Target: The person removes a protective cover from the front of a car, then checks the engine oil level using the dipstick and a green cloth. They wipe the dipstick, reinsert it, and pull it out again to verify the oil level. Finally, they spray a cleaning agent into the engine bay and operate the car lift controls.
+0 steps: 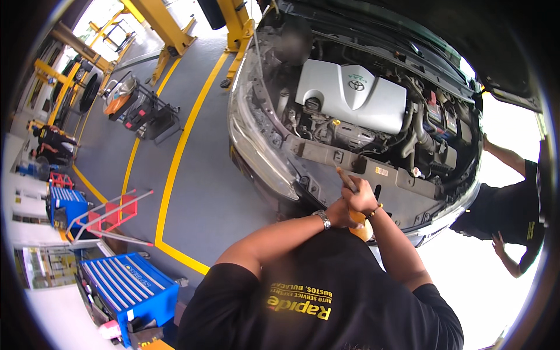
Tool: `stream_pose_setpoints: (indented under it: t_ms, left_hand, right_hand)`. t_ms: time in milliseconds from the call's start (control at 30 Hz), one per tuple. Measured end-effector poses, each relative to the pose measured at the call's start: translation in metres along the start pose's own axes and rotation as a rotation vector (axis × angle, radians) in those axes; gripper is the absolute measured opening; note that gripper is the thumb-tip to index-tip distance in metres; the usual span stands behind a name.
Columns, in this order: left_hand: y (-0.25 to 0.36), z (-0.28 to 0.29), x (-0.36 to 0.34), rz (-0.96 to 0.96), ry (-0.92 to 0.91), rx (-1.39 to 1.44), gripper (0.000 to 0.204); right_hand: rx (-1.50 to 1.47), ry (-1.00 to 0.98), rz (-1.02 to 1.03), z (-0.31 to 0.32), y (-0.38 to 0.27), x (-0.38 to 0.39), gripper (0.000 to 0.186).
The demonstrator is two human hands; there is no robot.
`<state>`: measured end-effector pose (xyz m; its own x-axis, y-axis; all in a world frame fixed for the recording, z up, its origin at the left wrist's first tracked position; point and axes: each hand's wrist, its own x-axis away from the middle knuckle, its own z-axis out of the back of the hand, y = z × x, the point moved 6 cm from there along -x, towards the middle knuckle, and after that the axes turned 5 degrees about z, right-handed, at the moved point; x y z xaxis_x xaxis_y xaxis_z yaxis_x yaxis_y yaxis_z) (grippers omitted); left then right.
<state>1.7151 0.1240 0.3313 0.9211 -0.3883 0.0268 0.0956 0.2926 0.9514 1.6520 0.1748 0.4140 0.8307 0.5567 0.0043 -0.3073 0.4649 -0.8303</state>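
Both hands are together in front of my chest, beside the front edge of a car's open engine bay [350,128]. My right hand [363,197], with a yellow bracelet at its wrist, is closed round a slim brownish stick-like thing [348,182] whose tip points at the car. Just below it, my left hand [340,213], wearing a metal watch, is closed against an orange-yellow thing with a pale end [361,228]. What kind of thing either is, I cannot make out. Part of the left fingers is hidden. A grey front panel [373,181] lies just beyond the hands.
A silver engine cover [356,93] sits in the bay, with a headlight [262,151] at left. Another person [501,204] stands at right, one hand at the car. Leftward are a blue tool cabinet [131,291], a red-and-grey step stand [114,216], a cart [143,111] and yellow lift posts [160,26].
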Motion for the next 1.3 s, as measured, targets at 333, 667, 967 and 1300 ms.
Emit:
stream_pose_setpoints:
  t_ms: [333,667,967,1300]
  left_hand:
    - [-0.002,-0.024,0.019,0.482,-0.237,0.573,0.05]
    - [-0.002,-0.07,0.033,0.449,-0.371,0.76,0.062]
    - [-0.013,-0.144,0.037,0.266,-0.624,0.472,0.077]
    - [0.026,-0.212,0.013,0.097,-1.048,0.291,0.076]
  right_hand:
    - [0.213,-0.253,-0.36,-0.034,0.04,-0.001,0.039]
    - [0.18,-0.308,-0.531,-0.039,0.072,0.049,0.043]
    - [0.177,-0.022,-0.628,-0.004,0.096,0.135,0.034]
    - [0.092,0.393,-0.825,0.057,0.109,0.226,0.025]
